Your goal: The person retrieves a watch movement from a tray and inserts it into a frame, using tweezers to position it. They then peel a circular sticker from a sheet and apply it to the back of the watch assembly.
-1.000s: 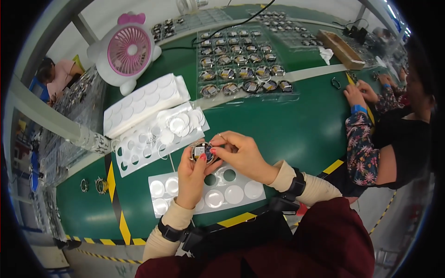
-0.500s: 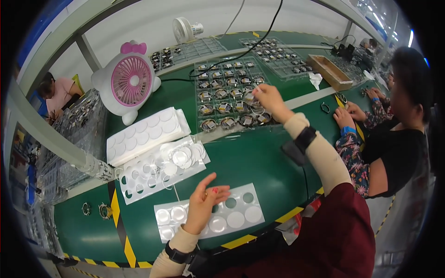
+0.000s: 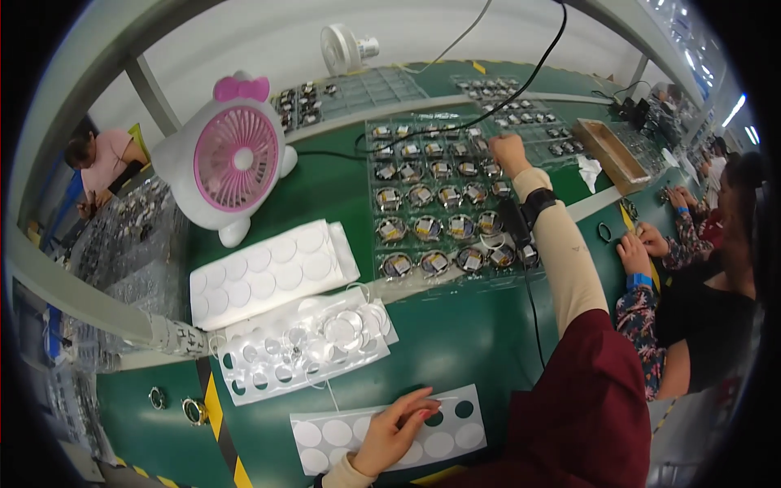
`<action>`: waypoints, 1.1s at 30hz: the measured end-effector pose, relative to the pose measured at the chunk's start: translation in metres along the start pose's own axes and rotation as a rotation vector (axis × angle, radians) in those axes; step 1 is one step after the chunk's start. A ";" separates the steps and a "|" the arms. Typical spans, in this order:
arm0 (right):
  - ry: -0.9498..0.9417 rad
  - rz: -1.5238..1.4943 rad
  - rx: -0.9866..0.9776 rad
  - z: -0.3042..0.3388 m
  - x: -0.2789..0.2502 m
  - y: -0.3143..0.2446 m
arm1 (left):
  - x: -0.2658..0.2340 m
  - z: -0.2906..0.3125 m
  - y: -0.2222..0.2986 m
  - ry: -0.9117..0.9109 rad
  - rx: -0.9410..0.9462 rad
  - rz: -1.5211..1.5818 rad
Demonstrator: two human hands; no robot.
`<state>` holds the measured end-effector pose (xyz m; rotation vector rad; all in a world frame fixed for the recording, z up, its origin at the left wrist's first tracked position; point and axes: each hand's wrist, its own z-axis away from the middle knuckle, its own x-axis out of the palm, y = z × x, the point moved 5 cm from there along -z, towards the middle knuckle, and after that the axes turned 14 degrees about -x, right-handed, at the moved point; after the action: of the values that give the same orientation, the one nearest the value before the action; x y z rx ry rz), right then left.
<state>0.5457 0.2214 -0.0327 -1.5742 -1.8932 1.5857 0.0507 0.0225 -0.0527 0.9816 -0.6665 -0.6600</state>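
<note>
A person's two bare hands work over a green surface [image 3: 464, 342], seen from above. The right hand [image 3: 510, 156] reaches far forward to the right edge of a clear plastic tray [image 3: 411, 247], near its upper rows. Its fingers face away from the camera, so whether they are together, apart or gripping something cannot be told. The tray holds rows of round electronic modules [image 3: 427, 228], silver-rimmed with pale rectangles; the right forearm covers its lower right corner.

The left hand [image 3: 394, 433] is low in the view, above a white sheet of round stickers [image 3: 449, 413]. Its fingers are loosely bent and a little apart from the thumb, with nothing visible between them. Just right of the fingertips, two round gaps in the sheet show green.

Beyond that sheet lies a sheet with cut-out holes [image 3: 325, 371], topped by a heap of loose pale discs [image 3: 342, 329]. Farther back is a thick stack of sticker sheets [image 3: 260, 275], near a pink-and-white fan [image 3: 242, 159]. At the left sit a silver ring [image 3: 157, 398] and a gold ring [image 3: 194, 411]. At the right, a co-worker's hands [image 3: 636, 252] rest near a black ring [image 3: 604, 233].
</note>
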 end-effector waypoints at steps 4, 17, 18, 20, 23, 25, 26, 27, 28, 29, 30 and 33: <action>-0.359 1.273 -1.009 0.000 -0.026 -0.026 | 0.002 -0.005 0.011 0.068 0.056 -0.149; -0.864 0.134 -0.883 0.360 -0.067 -0.196 | -0.062 0.079 0.030 0.384 0.236 0.015; -0.853 0.201 -0.946 0.369 -0.066 -0.192 | -0.069 0.089 0.027 0.461 0.219 -0.033; -0.780 0.194 -0.956 0.370 -0.065 -0.183 | -0.082 0.110 0.019 0.516 0.120 -0.050; -0.623 0.202 -0.971 0.362 -0.070 -0.163 | -0.094 0.122 0.010 0.606 -0.065 -0.074; -0.528 0.200 -0.998 0.357 -0.072 -0.152 | -0.100 0.113 0.034 0.666 0.248 -0.554; -0.478 0.195 -1.013 0.354 -0.072 -0.151 | -0.101 0.109 0.046 0.690 0.405 -0.800; -0.459 0.187 -1.030 0.354 -0.070 -0.151 | -0.110 0.097 0.052 0.704 0.423 -0.810; -0.450 0.184 -1.026 0.357 -0.071 -0.153 | -0.112 0.085 0.060 0.715 0.458 -0.928; -0.442 0.176 -1.023 0.362 -0.072 -0.155 | -0.115 0.074 0.066 0.729 0.487 -1.049; -0.435 0.167 -1.019 0.366 -0.072 -0.157 | -0.121 0.065 0.072 0.750 0.502 -1.063; -0.411 0.150 -1.009 0.369 -0.077 -0.155 | -0.130 0.033 0.083 0.754 0.410 -1.116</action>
<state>0.2256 -0.0302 -0.0207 -1.8071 -3.1854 1.0616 -0.0395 0.1367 0.0085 1.8644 0.5185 -1.0263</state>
